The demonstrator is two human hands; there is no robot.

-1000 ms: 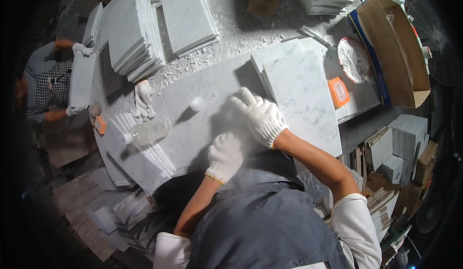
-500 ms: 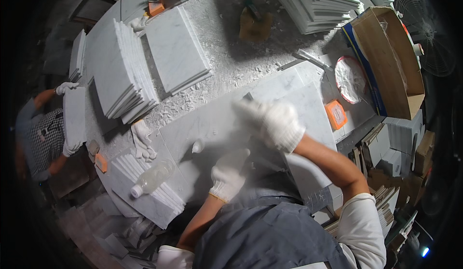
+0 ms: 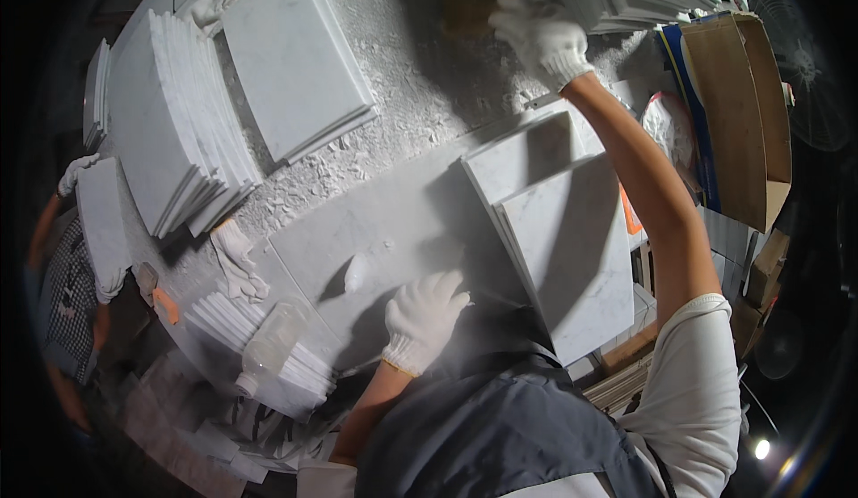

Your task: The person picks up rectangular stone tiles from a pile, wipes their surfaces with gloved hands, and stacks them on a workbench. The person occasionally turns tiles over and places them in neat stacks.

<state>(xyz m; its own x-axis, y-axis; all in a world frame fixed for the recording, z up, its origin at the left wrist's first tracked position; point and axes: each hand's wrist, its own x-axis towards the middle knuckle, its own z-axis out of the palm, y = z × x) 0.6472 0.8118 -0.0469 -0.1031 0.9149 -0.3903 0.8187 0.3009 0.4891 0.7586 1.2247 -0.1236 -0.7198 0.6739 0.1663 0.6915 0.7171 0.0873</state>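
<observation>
Both of my hands wear white knit gloves. My left hand [image 3: 427,318] lies with its fingers stretched out over a dusty pale slab [image 3: 357,217] in front of me. Far off, my right hand [image 3: 545,41] reaches past the slab, its fingers spread and a little blurred, with nothing seen in them. A brown object [image 3: 472,7] sits in shadow just left of that hand, too dark to name. Grey-veined white stone tiles [image 3: 576,239] overlap at the right, below my right forearm. A small whitish lump [image 3: 356,272] rests on the slab, left of my left hand.
White tile stacks [image 3: 170,132] stand at the left and far right. A clear bottle [image 3: 272,342] lies on thin strips, beside loose gloves [image 3: 237,261]. At the right is an open cardboard box [image 3: 728,109]. Another person's gloved hands hold a tile [image 3: 103,217] at far left.
My right hand has moved from above the slab to the far side, and its arm is stretched out. The left hand stays low over the slab, its fingers more spread. The view has shifted.
</observation>
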